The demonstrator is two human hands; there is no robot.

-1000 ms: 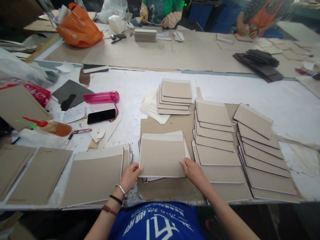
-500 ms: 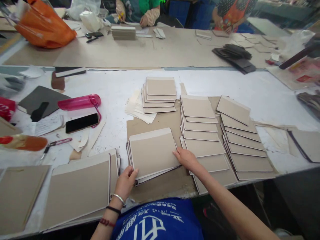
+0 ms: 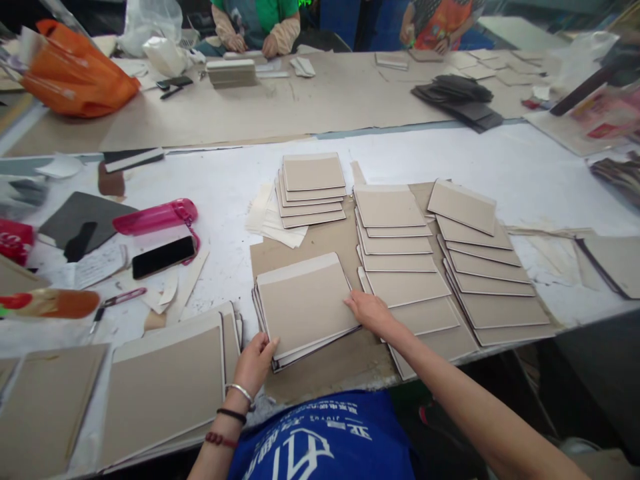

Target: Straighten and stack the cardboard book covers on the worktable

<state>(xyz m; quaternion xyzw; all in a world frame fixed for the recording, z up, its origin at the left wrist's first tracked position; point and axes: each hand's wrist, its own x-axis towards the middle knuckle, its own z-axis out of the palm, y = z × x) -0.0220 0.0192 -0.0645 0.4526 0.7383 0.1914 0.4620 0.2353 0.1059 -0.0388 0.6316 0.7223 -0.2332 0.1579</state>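
Note:
Both my hands are on a small stack of beige flat panels [image 3: 306,303] with dark edges and a pale strip along the far side. My left hand [image 3: 256,363] pinches the near left corner, thumb on top. At the right edge, my right hand [image 3: 367,310] grips with the thumb above and the other fingers partly hidden. The stack lies on a brown board [image 3: 340,363]. Right of it, overlapping rows of similar panels [image 3: 397,253] and panels [image 3: 483,267] fan toward me. Another small pile of panels [image 3: 313,172] sits behind, and larger panels [image 3: 165,387] lie to the left.
On the left are a black phone [image 3: 164,257], a pink case [image 3: 155,217], a pen [image 3: 123,297] and a glue bottle [image 3: 60,303]. Across the far table, two people work near an orange bag [image 3: 80,73] and a dark pile of pieces [image 3: 457,100].
The camera view has tilted and shifted slightly. My hands keep the same hold on the stack, which stays in place. A far co-worker's hands have moved closer together.

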